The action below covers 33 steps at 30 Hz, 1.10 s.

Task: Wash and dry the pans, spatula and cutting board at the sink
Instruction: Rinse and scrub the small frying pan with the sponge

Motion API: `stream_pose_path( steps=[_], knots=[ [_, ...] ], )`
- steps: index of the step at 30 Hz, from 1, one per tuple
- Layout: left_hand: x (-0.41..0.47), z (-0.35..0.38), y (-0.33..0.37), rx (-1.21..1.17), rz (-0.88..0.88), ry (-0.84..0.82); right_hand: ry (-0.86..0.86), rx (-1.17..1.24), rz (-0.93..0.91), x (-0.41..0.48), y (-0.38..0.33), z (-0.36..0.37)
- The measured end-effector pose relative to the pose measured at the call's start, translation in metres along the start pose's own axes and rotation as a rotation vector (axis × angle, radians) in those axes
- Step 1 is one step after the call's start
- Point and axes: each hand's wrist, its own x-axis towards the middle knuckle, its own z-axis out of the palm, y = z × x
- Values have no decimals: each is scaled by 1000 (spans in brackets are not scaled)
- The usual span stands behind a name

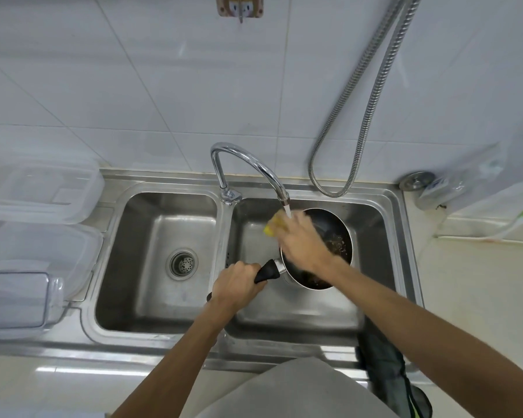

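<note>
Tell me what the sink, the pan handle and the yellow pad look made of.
Sink: likely stainless steel, brushed, by its grey reflections. Pan handle: matte black, probably plastic, with a shiny metal collar. Yellow pad in the right hand: seemingly sponge foam, though blurred.

The faucet (245, 164) stands at the back rim of the sink (163, 342), on the divider between its two basins. Left of the faucet is a basin with a drain strainer (182, 263) in its floor, and further left containers (40, 191) lie on the tabletop (480, 297). Under the faucet's spout, to its right, the pan (341, 233) is in the other basin, its handle towards the divider. A hose (360, 131) hangs on the wall behind and right of the faucet. A cloth (384, 366) drapes the sink's front rim, right of the faucet.
</note>
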Motion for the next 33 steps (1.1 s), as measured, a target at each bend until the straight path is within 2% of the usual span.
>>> stream_pose_path(
  steps=[2, 5, 7, 10, 12, 15, 17, 21, 23, 25, 28, 29, 30, 33],
  knots=[
    [0, 0, 1, -19, -20, 8, -1, 56, -133, -16, -26, 9],
    [-5, 4, -2, -37, -62, 14, 105, 174, -115, -29, -25, 13],
    [-10, 5, -4, -69, -86, 9, 226, 284, 51, -32, -18, 9],
    [-16, 8, -8, -131, -112, 17, 390, 409, 514, -36, -2, 6],
    [-17, 7, -8, -147, -117, 21, 350, 468, 719, -30, 10, 5],
    [-17, 4, -2, -132, -93, 25, 238, 625, 867, -12, 12, 6],
    [-15, 3, 1, -127, -85, 39, 210, 683, 810, -1, 2, 5],
    [-11, -4, -6, -140, -91, 77, -24, 776, 456, -14, -26, 7],
    [-8, -8, -13, -133, -104, 100, -135, 735, 311, -36, -21, 6],
    [-8, -11, -18, -139, -117, 95, -273, 588, 225, -55, -6, 5],
    [-9, -9, -13, -136, -133, 76, -499, 267, 262, -70, 4, 5],
    [-10, -7, -9, -128, -137, 74, -511, 283, 302, -68, -2, 4],
    [-11, -5, -5, -118, -136, 71, -492, 383, 356, -62, -14, 2],
    [-13, -1, 2, -78, -101, 65, -265, 732, 545, -35, -49, -1]
  ],
)
